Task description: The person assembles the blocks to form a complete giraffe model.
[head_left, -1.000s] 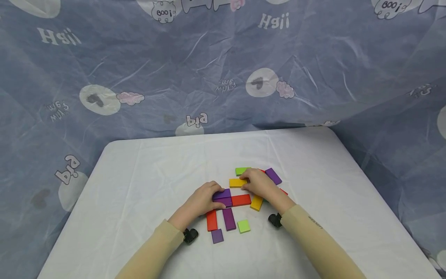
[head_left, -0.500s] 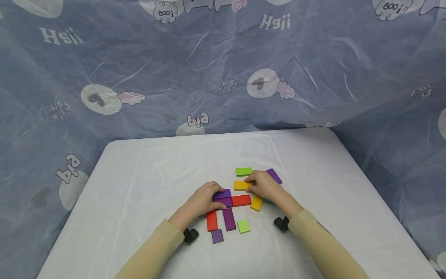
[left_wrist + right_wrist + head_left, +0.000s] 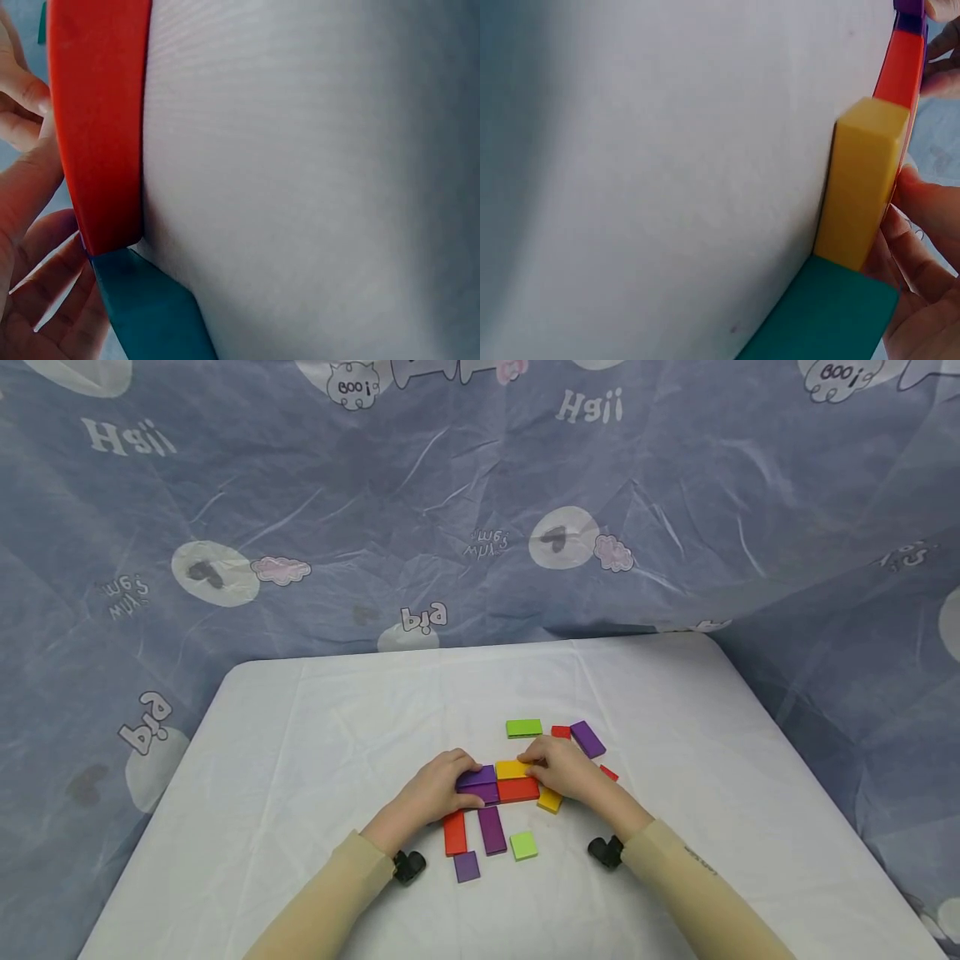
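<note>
My left hand (image 3: pixel 438 789) grips two flat purple blocks (image 3: pixel 480 793) lying side by side, thumb at the near edge and fingers at the far edge. My right hand (image 3: pixel 566 767) pinches a yellow block (image 3: pixel 512 770) by its right end. That block lies against the far side of a red block (image 3: pixel 517 790) and meets the purple pair at its left end. A second yellow block (image 3: pixel 550 800) slants off the red block's right end; in the right wrist view a teal block (image 3: pixel 825 315) adjoins it. The left wrist view shows a red block (image 3: pixel 101 127) touching another teal block (image 3: pixel 154 307).
Nearer me lie a purple upright block (image 3: pixel 492 831), a small purple square (image 3: pixel 467 867) and a light green square (image 3: pixel 523 846). Behind the right hand are a green block (image 3: pixel 523 728), a small red piece (image 3: pixel 561 732) and a slanted purple block (image 3: pixel 588 739). White cloth (image 3: pixel 337 718) covers the table.
My right hand has drawn the yellow block toward me, from a spot apart behind the row to against the red and purple blocks. The left hand stays in place.
</note>
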A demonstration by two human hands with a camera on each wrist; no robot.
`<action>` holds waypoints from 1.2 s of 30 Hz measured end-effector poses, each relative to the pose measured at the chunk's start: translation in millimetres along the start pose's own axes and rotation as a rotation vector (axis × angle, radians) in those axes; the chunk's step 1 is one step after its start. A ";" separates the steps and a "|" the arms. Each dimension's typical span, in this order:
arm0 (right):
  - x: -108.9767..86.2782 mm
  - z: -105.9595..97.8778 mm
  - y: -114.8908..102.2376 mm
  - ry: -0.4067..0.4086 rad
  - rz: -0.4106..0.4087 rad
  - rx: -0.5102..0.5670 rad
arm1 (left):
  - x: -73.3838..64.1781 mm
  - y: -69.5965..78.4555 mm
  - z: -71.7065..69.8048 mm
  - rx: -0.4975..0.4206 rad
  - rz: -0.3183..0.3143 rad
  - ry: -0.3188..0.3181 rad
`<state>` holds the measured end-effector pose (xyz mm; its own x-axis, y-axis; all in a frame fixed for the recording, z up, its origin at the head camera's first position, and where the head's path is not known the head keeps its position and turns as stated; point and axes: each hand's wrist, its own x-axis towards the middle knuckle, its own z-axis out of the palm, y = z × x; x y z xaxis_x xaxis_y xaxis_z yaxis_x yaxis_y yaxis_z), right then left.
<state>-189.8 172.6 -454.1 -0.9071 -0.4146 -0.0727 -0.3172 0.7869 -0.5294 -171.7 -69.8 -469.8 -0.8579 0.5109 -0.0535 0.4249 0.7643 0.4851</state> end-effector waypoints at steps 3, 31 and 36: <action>-1.7 2.0 -0.3 0.001 -0.010 0.007 | -0.3 -0.2 0.0 0.002 0.005 0.003; -12.8 8.3 -4.8 -0.092 -0.021 -0.063 | 0.2 -1.4 0.0 0.025 0.062 0.019; -13.5 9.2 -3.9 -0.088 -0.033 -0.065 | -0.1 -2.8 1.1 0.025 0.082 0.018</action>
<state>-173.7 170.9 -458.8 -0.8689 -0.4771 -0.1320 -0.3664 0.7991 -0.4767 -172.4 -71.6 -472.1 -0.8248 0.5654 0.0010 0.5010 0.7300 0.4649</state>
